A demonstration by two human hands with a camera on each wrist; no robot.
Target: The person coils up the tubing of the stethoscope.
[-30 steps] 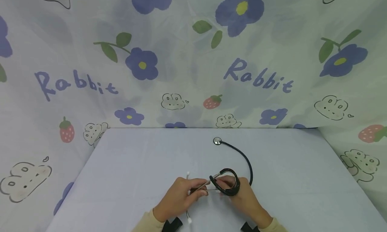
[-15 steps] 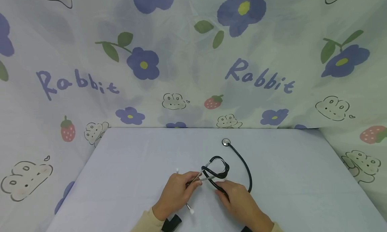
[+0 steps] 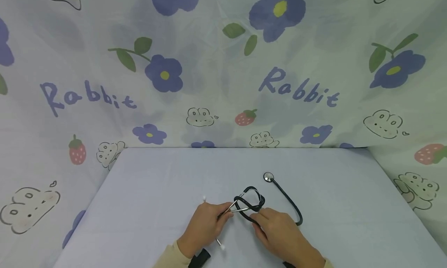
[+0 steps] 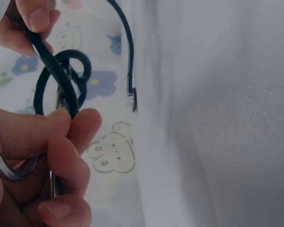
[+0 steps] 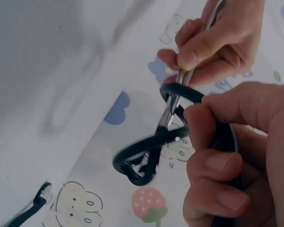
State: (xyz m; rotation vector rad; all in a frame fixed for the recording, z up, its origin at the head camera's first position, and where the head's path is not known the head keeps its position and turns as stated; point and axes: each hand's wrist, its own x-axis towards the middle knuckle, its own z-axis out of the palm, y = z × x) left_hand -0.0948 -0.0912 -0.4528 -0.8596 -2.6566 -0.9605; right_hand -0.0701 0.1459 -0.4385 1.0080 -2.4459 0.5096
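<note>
A black stethoscope [image 3: 260, 207] is held between both hands over the white table. My left hand [image 3: 206, 221] grips its metal ear tubes, with the white ear tips sticking out on either side of the fingers. In the right wrist view the tubing [image 5: 146, 142] is looped around the metal tubes. My right hand [image 3: 281, 231] pinches the black tubing just right of that loop; in the left wrist view its fingertips [image 4: 38, 19] press on the tube. Beyond the hands, the round metal chest piece [image 3: 268, 177] lies at the far end of the tubing.
The white tabletop [image 3: 157, 182] spreads around the hands. Behind it and at both sides hangs a cloth [image 3: 216, 85] printed with flowers, strawberries and rabbits. Dark straps [image 3: 200, 258] show near the wrists.
My right hand has come out of the loop and now holds the tubing below and right of it. The loop looks tighter, and the chest piece has slid right and nearer.
</note>
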